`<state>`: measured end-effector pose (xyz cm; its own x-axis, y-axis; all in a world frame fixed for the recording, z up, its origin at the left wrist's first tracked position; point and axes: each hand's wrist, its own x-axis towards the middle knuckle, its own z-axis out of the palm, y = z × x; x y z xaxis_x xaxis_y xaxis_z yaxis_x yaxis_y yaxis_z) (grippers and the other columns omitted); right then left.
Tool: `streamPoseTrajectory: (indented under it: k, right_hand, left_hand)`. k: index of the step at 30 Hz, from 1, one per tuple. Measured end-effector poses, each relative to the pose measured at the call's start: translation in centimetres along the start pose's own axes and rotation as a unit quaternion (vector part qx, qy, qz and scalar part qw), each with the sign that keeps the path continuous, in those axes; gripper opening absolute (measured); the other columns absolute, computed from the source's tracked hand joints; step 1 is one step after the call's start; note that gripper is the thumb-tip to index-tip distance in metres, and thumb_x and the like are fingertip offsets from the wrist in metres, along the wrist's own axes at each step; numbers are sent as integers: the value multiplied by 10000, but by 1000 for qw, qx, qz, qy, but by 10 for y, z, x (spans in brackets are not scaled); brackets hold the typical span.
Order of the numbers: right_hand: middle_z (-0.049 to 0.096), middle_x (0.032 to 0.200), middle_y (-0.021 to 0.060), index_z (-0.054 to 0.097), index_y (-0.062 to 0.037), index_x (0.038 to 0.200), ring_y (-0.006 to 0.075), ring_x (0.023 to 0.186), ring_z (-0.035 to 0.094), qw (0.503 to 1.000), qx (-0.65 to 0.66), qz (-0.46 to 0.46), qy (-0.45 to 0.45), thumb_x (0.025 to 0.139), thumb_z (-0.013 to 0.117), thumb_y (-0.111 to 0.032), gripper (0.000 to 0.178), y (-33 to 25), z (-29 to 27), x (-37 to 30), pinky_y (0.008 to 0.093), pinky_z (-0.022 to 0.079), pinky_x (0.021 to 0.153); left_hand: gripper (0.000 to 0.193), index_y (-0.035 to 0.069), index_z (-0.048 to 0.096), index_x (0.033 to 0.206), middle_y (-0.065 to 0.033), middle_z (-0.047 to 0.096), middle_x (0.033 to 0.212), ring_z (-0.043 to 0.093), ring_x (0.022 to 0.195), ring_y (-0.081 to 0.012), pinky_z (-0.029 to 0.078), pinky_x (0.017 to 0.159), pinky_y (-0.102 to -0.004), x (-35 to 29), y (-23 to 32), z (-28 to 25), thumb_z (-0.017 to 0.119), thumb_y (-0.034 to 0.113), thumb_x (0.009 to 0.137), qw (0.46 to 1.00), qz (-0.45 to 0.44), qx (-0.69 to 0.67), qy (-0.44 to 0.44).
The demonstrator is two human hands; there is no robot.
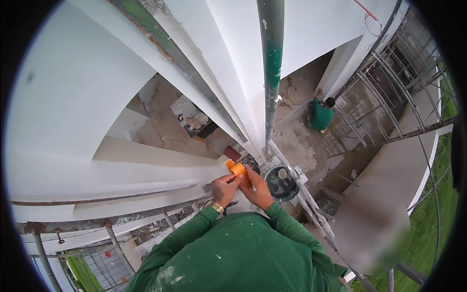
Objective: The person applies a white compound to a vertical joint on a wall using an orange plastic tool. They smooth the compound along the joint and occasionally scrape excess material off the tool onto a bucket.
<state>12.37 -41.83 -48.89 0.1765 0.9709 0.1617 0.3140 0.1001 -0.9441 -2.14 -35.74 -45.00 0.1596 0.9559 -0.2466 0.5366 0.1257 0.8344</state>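
Note:
Both my hands are together in front of my chest, holding an orange roll of strip material (pixel 239 171). It looks like tape or sanding strip; I cannot tell which. A short end sticks out at its far left. The fingers of my left hand (pixel 224 189), with a gold watch (pixel 217 207) at the wrist, pinch the roll's near left side. My right hand (pixel 258 190) wraps its right side, thumb and fingers closed on it. Just right of that hand stands a black bucket (pixel 293 195) with a pale round object (pixel 282 173) in it.
A vertical pole (pixel 272 68) with green paint rises beyond my hands. Metal rails (pixel 63 227) run at the left. Below, at right, a person in green (pixel 321 116) crouches with one hand on a white column, near scaffolding (pixel 384 97). A dark red cylinder (pixel 232 154) lies beyond the roll.

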Motion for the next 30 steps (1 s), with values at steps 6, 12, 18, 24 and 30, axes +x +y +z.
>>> streamPoseTrajectory:
  k: [6, 12, 18, 24, 30]
  right_hand:
    - [677, 1107, 121, 402, 0, 1514, 199, 927, 678, 983, 137, 57, 109, 968, 644, -91, 604, 61, 46, 1, 311, 565, 764]
    - [671, 1064, 143, 428, -35, 1457, 214, 784, 617, 732, 474, 469, 138, 1045, 486, -203, 449, 117, 26, 36, 302, 504, 635]
    - [667, 1068, 175, 447, -6, 1385, 191, 700, 533, 659, 599, 451, 62, 1062, 301, -222, 415, 146, 21, 86, 300, 461, 602]
    - [655, 1105, 145, 452, -13, 1396, 185, 758, 570, 683, 616, 391, 45, 1096, 319, -229, 393, 137, 30, 129, 302, 481, 635]
    - [620, 1182, 125, 467, -6, 1391, 205, 846, 613, 701, 585, 390, 120, 1063, 504, -155, 362, 130, 43, 151, 318, 521, 695]
  left_hand:
    - [348, 37, 779, 1070, -110, 780, 956, 713, 785, -148, 546, 727, -285, 18, 6, -1, 801, 330, 883, 993, 79, -14, -87]
    - [258, 66, 764, 1113, -72, 771, 1011, 685, 848, -128, 529, 731, -283, 116, 40, -70, 772, 241, 923, 979, 188, -15, 70]
    - [538, 13, 498, 1449, -148, 556, 1406, 546, 1227, -236, 516, 898, -332, 230, 126, -156, 682, 241, 998, 856, 412, -68, 305]
    - [692, -2, 294, 1543, -176, 300, 1527, 425, 1215, -211, 444, 904, -305, 289, 192, -177, 614, 247, 982, 764, 532, -155, 332]
    - [717, -43, 252, 1554, -124, 428, 1362, 440, 1035, -149, 353, 1000, -287, 329, 148, -182, 578, 277, 1002, 771, 474, -163, 392]
